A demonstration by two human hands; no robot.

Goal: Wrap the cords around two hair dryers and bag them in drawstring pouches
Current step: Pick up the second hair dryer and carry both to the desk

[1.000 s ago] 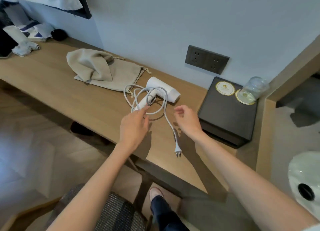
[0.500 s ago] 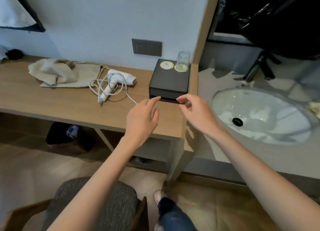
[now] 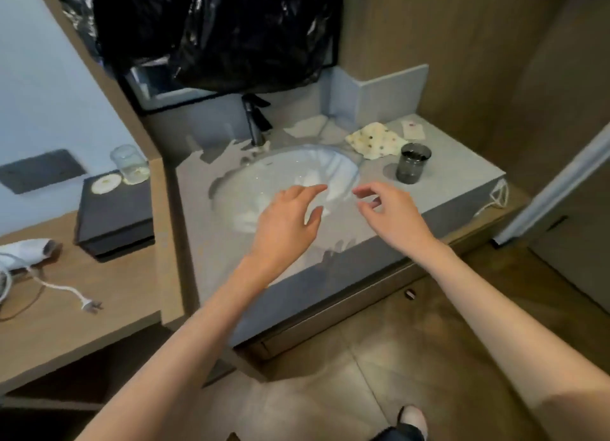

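Hovering over the sink (image 3: 231, 189), left hand (image 3: 284, 222) and right hand (image 3: 392, 216) (fingers loosely apart) hold nothing.

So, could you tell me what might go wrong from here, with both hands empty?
1. The hair dryer has its cable loose on the desk, plug near the front edge; it could slip off or snag.
2. A white cord hangs over the counter's right corner; tugging it might drag whatever it joins.
3. The right hand, reaching there, might knock the dark tumbler.

Dryer (image 3: 26, 249) x1, glasses (image 3: 128, 164) (image 3: 412, 163) x2, hands (image 3: 284, 222) (image 3: 392, 216) x2
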